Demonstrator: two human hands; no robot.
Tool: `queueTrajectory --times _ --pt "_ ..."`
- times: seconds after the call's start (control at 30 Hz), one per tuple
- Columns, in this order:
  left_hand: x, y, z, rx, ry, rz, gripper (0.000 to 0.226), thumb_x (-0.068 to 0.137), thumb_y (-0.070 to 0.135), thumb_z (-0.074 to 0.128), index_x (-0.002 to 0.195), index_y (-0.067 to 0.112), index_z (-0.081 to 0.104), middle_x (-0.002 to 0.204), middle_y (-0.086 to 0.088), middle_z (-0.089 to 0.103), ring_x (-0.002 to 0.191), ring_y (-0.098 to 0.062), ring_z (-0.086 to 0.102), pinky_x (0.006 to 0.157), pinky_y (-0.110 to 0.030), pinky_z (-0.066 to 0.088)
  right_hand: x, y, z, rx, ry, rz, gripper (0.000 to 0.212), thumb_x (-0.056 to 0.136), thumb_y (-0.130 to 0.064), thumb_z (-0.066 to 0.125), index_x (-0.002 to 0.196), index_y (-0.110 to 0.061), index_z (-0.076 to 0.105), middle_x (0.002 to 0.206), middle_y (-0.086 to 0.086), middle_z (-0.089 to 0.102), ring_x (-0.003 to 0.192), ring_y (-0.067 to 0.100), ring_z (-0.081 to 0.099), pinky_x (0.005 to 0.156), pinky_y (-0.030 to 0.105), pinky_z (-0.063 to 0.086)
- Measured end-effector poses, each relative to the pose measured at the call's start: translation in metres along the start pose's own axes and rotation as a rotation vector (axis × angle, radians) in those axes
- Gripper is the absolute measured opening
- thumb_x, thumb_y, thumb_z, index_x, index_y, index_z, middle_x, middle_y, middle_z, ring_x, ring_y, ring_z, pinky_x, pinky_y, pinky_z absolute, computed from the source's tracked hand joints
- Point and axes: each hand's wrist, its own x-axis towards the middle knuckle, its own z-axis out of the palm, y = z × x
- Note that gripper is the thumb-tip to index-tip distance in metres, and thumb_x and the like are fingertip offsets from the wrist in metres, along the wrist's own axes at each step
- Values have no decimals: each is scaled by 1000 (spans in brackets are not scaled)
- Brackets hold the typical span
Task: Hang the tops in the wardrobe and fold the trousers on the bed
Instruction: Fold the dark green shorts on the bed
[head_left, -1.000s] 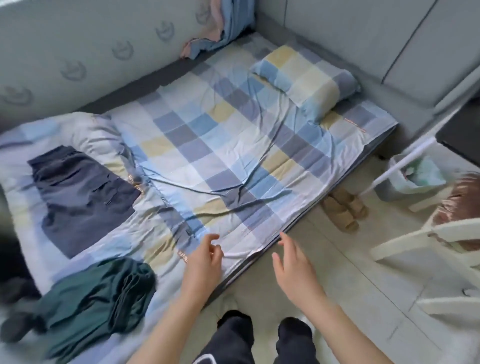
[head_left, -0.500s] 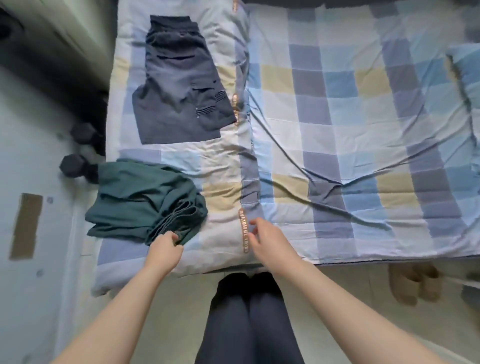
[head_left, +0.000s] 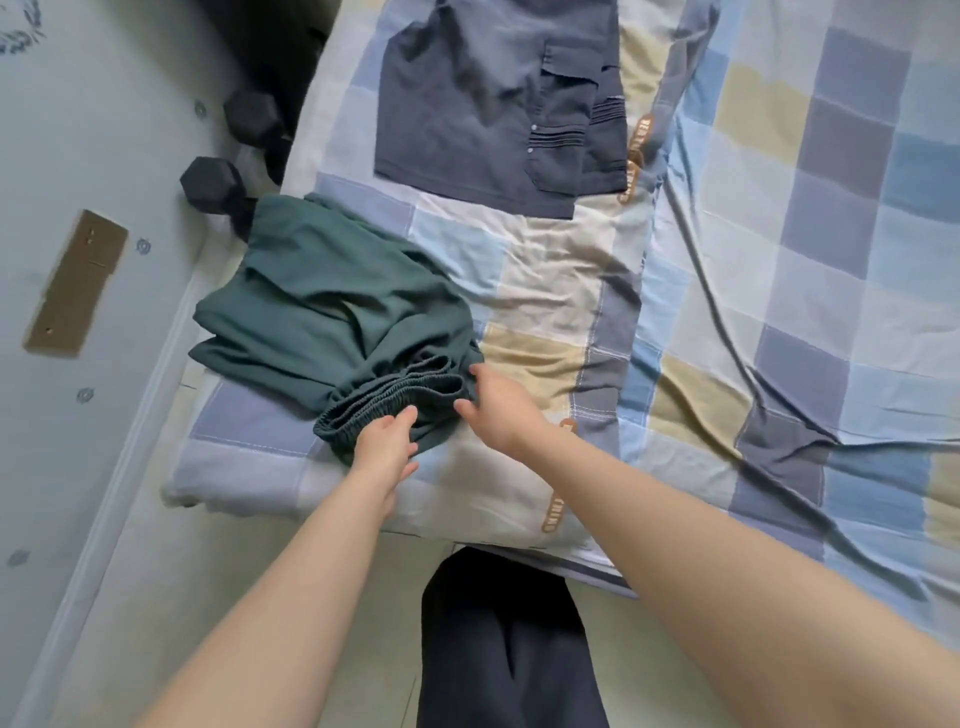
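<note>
Home bedroom: bed (head_left: 779, 260) with checked bedding, clothes laid out, dumbbells (head_left: 223, 182) on floor

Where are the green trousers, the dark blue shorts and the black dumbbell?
green trousers (head_left: 322, 317): head view, on the crumpled leg fabric.
dark blue shorts (head_left: 467, 104): head view, on the flat middle panel.
black dumbbell (head_left: 210, 182): head view, on its nearer hexagonal end.

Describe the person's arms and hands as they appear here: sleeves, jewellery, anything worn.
Both forearms are bare right to the bottom edge of the picture; no sleeve shows. The left hand and the right hand wear no gloves, and no watch, bracelet or ring shows on the visible sides. Between the arms, the person's legs are in dark, near-black trousers.
</note>
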Motion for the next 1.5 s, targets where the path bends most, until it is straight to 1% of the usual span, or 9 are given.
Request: queueTrajectory --times 0.13,0.3,0.57,0.77,0.9,1.03,1.13,1.23,1.5 --pt "11 -9 -1 -223 -53 -27 51 99 34 53 144 13 40 127 0 51 106 -24 58 89 -37 48 18 -7 20 -134 -238 -28 91 88 -24 63 154 -11 2 134 17 52 125 36 46 105 38 36" --pt "10 -15 6 -368 -91 -31 68 96 28 60 152 20 23 138 -7 56 113 -28 63 104 -48 45 -11 -12 33 -82 -273 -112 36 85 -1 49 120 -5 57 98 11 72 100 31 61 86 37 49" --pt "29 -7 26 -334 170 -26 54 87 3 67 132 8 38 126 -17 58 103 -29 63 91 -42 54 -8 1 15 -111 -457 -153 72 84 8 35 146 -27 35 124 6 56 89 17 47 72 20 34" --pt "6 -21 16 -74 123 189 40 87 4 58 124 15 47 118 -5 63 106 -25 60 98 -44 50 24 5 2 -28 77 -91 48 92 -10 51 138 -18 40 124 14 50 111 32 53 92 35 43" --pt "-16 -40 1 17 -23 312 31 87 2 56 109 24 57 103 4 69 96 -11 65 87 -29 53 42 -16 6 -232 35 -165 65 91 -12 50 146 -36 25 130 12 32 115 36 37 96 44 42" --pt "-31 -42 -19 142 -117 399 34 82 -6 57 98 23 66 96 2 72 81 -1 63 73 -10 47 43 -28 15 -435 22 -200 36 93 -19 50 127 -30 50 125 11 29 111 36 32 89 42 41" --pt "-46 -39 -37 264 -130 409 24 78 -8 60 86 13 71 101 -18 67 82 -17 58 75 -22 45 22 -22 18 -276 54 -222 19 97 -25 45 105 -21 61 112 7 33 102 32 35 90 39 36" --pt "-69 -29 -55 342 -158 457 22 78 -10 60 71 9 69 88 -4 58 78 -20 58 68 -11 42 -13 -21 6 -15 120 -127 21 99 -22 42 96 -12 60 105 5 41 101 29 42 87 32 33" --pt "-165 34 -79 348 -237 517 36 88 -3 49 98 20 75 94 8 76 90 -16 69 77 -27 52 -150 -29 -84 398 443 28 22 98 -13 43 81 -14 58 102 0 46 96 10 44 81 15 27"
